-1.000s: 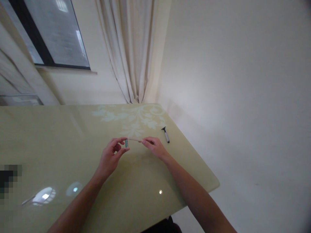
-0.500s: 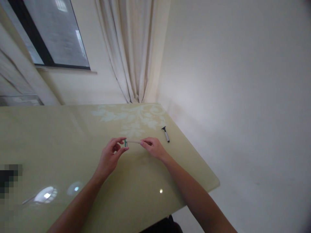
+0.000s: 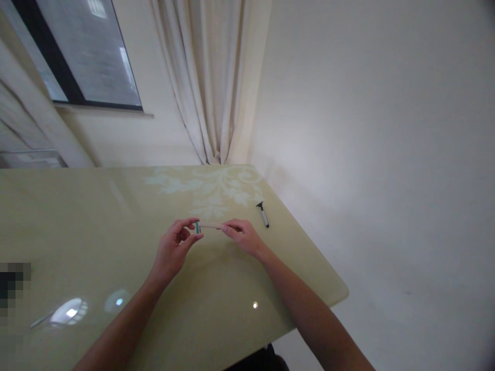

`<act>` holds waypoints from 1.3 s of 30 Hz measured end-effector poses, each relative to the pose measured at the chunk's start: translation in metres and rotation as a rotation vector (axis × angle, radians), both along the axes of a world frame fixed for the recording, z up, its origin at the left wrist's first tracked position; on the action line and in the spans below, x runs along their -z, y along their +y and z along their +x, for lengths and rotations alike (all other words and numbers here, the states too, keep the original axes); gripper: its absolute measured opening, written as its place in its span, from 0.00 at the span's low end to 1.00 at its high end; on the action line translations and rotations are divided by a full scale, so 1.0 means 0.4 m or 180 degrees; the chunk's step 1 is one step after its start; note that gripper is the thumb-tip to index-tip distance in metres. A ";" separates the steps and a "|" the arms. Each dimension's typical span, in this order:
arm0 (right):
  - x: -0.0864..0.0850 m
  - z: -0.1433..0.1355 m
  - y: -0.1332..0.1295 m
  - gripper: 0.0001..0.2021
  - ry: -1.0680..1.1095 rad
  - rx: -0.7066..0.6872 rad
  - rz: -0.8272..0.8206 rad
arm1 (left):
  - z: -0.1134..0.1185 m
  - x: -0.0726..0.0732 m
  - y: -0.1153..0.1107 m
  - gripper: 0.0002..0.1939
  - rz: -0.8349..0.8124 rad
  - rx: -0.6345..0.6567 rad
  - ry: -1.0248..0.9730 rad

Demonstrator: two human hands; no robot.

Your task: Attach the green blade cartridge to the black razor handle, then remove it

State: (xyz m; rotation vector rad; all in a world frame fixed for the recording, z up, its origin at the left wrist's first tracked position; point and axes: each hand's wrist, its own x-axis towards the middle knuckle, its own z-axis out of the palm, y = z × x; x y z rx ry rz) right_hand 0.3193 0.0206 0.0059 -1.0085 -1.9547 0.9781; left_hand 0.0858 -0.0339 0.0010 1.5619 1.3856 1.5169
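Observation:
Between my two hands, just above the table, is a razor with a pale handle [image 3: 211, 225] and a green head [image 3: 198, 227]. My left hand [image 3: 175, 248] pinches the head between thumb and fingers at its top and bottom ends. The right end of the handle is gripped by the fingertips of my right hand [image 3: 243, 236], which hide that end. A second razor [image 3: 263, 214], black and grey, lies on the table beyond my right hand, touched by neither hand.
The glossy pale green table [image 3: 216, 299] has a rounded corner at the right. White wall [image 3: 367, 154] rises beyond its right edge. Behind are a curtain [image 3: 209, 77] and a window [image 3: 93, 51]. A dark object [image 3: 257, 359] shows below the front edge.
Both hands and the held razor have shifted very slightly left in the picture, as has the whole scene. The grip of each hand looks the same.

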 end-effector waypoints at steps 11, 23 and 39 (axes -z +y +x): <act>0.001 -0.001 0.006 0.20 -0.0050 -0.0135 -0.0339 | -0.005 0.010 0.007 0.22 -0.0079 -0.0007 -0.0163; 0.002 -0.015 -0.003 0.18 -0.0138 0.0000 -0.0362 | -0.006 0.012 0.007 0.23 -0.0071 -0.0093 -0.0089; -0.001 -0.018 -0.001 0.18 -0.0037 -0.0039 -0.0321 | -0.010 0.005 0.002 0.23 -0.0013 -0.0101 0.0094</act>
